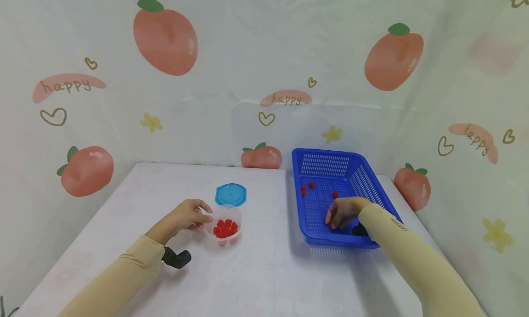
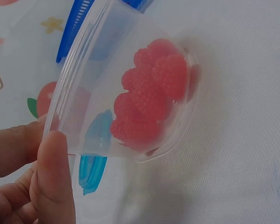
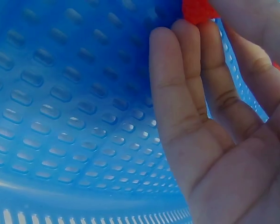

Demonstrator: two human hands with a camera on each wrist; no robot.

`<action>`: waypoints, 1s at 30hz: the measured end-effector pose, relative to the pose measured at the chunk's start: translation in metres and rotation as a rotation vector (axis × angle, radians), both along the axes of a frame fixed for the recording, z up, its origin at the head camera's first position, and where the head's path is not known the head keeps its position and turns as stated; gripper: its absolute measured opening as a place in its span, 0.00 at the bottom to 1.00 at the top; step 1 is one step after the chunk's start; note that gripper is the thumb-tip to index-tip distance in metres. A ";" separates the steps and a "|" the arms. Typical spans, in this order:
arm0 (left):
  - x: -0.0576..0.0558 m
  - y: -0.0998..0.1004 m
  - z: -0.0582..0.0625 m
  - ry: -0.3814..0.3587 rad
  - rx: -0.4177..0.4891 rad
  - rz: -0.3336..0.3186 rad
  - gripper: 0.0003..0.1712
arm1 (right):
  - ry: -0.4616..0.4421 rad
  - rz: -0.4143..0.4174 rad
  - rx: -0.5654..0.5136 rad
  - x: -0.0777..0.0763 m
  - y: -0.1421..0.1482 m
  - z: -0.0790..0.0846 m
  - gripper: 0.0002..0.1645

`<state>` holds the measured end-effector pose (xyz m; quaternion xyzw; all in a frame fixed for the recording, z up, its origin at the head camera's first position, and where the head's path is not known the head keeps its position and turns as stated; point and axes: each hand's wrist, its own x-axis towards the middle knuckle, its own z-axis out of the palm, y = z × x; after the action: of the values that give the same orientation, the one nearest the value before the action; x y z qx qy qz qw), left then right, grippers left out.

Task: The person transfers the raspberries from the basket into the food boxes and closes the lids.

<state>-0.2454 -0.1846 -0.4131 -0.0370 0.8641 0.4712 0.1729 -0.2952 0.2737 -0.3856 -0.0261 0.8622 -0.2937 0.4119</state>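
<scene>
My left hand (image 1: pixel 191 216) pinches the near-left rim of a clear round plastic tub (image 1: pixel 241 218), thumb on one side of the wall and fingers at the other. Several red raspberries (image 2: pixel 147 95) lie heaped on the bottom of this tub. Inside the blue basket (image 1: pixel 303 216), toward its near side, my right hand (image 1: pixel 345 211) reaches down with bent fingers. A red raspberry (image 3: pixel 198 10) sits between its thumb and fingertips, partly hidden by the thumb in the right wrist view.
Behind the tub a light-blue lid (image 1: pixel 230 195) lies on the white table (image 1: pixel 256 280). Farther back in the basket are a few loose raspberries, one (image 1: pixel 312 185) near the left wall and another (image 1: pixel 335 195) beyond my right hand. A fruit-printed cloth (image 1: pixel 231 69) hangs behind.
</scene>
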 end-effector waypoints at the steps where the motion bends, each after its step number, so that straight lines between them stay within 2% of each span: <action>1: 0.000 0.000 0.000 -0.002 0.002 0.003 0.22 | 0.001 0.004 0.002 0.000 0.000 0.000 0.06; 5: -0.001 0.001 -0.002 -0.004 0.004 0.002 0.22 | 0.032 0.019 -0.012 -0.001 0.003 -0.002 0.06; 10: -0.001 0.000 -0.002 0.000 0.003 0.003 0.21 | 0.133 0.037 -0.087 -0.004 0.010 0.003 0.09; 17: 0.003 0.000 0.001 0.003 0.002 -0.001 0.23 | 0.316 0.003 -0.227 -0.005 0.018 0.021 0.18; 23: 0.001 0.000 0.000 -0.003 0.002 0.006 0.23 | 0.385 -0.051 -0.338 -0.004 0.011 0.038 0.21; 30: 0.000 0.000 0.000 -0.003 -0.004 -0.002 0.24 | 0.488 -0.062 -0.449 0.000 -0.002 0.053 0.20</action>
<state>-0.2453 -0.1848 -0.4129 -0.0370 0.8650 0.4691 0.1744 -0.2948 0.2716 -0.3322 -0.1596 0.8497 -0.4736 0.1683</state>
